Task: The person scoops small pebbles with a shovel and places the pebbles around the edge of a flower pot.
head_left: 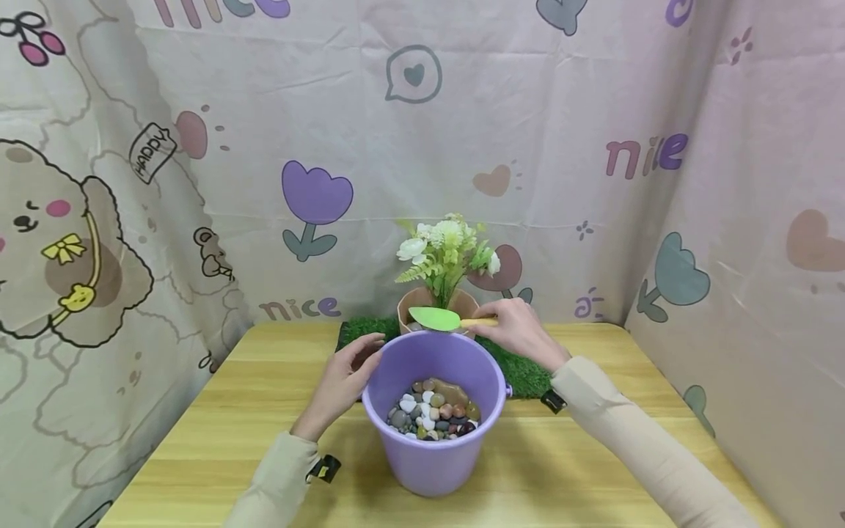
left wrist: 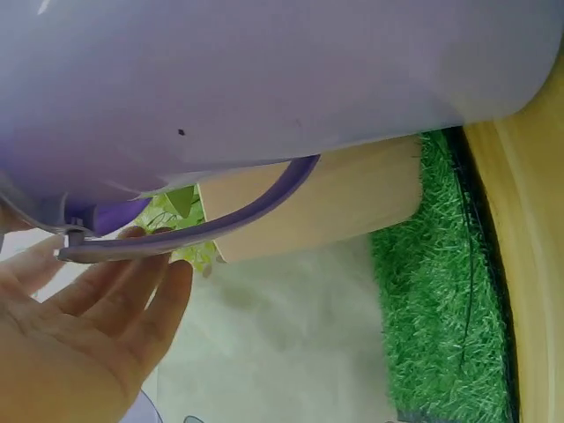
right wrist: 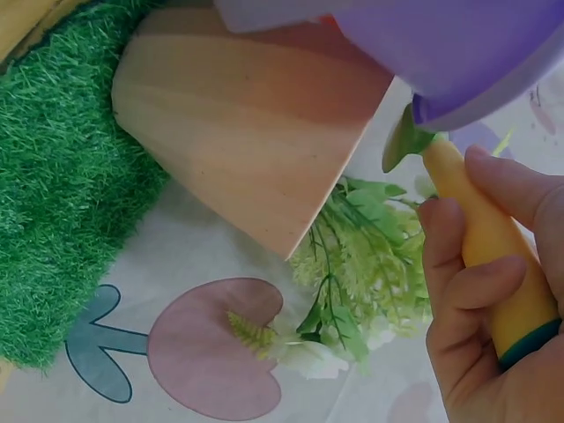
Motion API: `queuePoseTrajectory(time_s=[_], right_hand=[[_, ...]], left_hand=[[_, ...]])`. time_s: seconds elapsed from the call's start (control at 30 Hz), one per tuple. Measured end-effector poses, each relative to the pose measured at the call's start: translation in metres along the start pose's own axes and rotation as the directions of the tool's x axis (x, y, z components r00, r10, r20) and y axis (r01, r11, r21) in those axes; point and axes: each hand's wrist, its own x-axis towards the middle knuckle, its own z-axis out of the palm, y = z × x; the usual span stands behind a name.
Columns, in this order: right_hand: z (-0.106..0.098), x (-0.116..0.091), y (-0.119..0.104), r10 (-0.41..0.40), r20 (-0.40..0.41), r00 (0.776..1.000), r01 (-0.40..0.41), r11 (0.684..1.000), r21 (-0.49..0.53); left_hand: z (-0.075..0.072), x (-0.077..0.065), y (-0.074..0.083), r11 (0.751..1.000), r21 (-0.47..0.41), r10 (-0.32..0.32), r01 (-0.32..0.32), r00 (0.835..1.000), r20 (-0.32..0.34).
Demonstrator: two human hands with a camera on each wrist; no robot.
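My right hand (head_left: 518, 330) grips the yellow handle (right wrist: 489, 242) of a small garden trowel, its fingers curled round it. The trowel's green blade (head_left: 434, 318) lies level across the far rim of the purple bucket (head_left: 432, 462), in front of the flower pot. Inside the bucket is a layer of mixed pebbles (head_left: 429, 411), white, grey and brown. My left hand (head_left: 343, 378) is at the bucket's left rim. In the left wrist view its fingers (left wrist: 145, 322) extend loosely beside the bucket's purple carrying handle (left wrist: 229, 220).
Behind the bucket stands a peach-coloured pot (right wrist: 238, 115) with white flowers and green leaves (head_left: 445, 253). It stands on an artificial grass mat (head_left: 524, 370) on the wooden table (head_left: 568, 469). A printed curtain (head_left: 422, 147) surrounds the table's back and sides.
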Motion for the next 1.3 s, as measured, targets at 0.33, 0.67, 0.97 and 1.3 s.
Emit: queuePoseTrajectory(time_s=[0.33,0.67,0.97,1.3], right_hand=[[-0.010,-0.026,-0.003,-0.065,-0.029,0.997,0.067,0.997,0.045],[-0.019,-0.042,-0.006,-0.122,0.020,0.992,0.121,0.992,0.026],[-0.026,-0.046,-0.018,-0.131,0.079,0.988,0.134,0.990,-0.032],[-0.029,-0.043,-0.030,-0.142,0.197,0.970,0.149,0.989,-0.021]], left_hand=[[-0.002,0.006,0.007,0.995,0.065,0.071,-0.070,0.997,-0.003],[0.004,0.018,0.018,0.990,0.142,-0.010,0.002,0.998,0.055],[0.005,0.027,0.021,0.971,0.211,-0.152,0.112,0.971,0.187],[0.003,0.027,0.021,0.974,0.177,-0.180,0.145,0.962,0.207]])
